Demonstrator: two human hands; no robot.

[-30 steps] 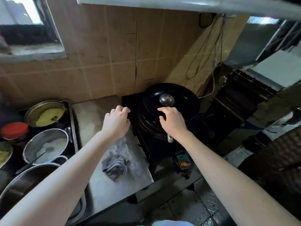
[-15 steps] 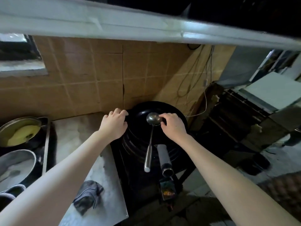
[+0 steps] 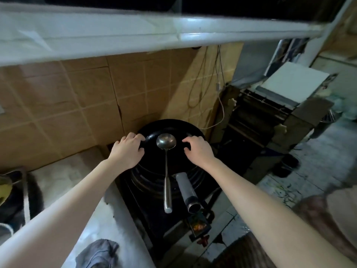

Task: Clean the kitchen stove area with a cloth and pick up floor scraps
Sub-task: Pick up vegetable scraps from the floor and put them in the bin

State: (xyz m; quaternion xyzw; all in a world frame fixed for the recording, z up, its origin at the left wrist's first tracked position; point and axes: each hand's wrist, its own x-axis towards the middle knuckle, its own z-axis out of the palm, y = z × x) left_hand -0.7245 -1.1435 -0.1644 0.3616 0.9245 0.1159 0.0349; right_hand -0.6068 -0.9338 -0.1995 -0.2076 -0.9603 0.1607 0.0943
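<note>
My left hand (image 3: 126,151) and right hand (image 3: 199,149) curl over the rim of the round black wok (image 3: 181,159) at nine and three o'clock, probably to lift it level; the crumpled grey cloth (image 3: 97,254) lies untouched at seven

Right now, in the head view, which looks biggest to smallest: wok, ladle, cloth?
1. wok, clearly largest.
2. ladle and cloth: unsure. The ladle is longer; the cloth is wider, nearer the camera and cut off.
</note>
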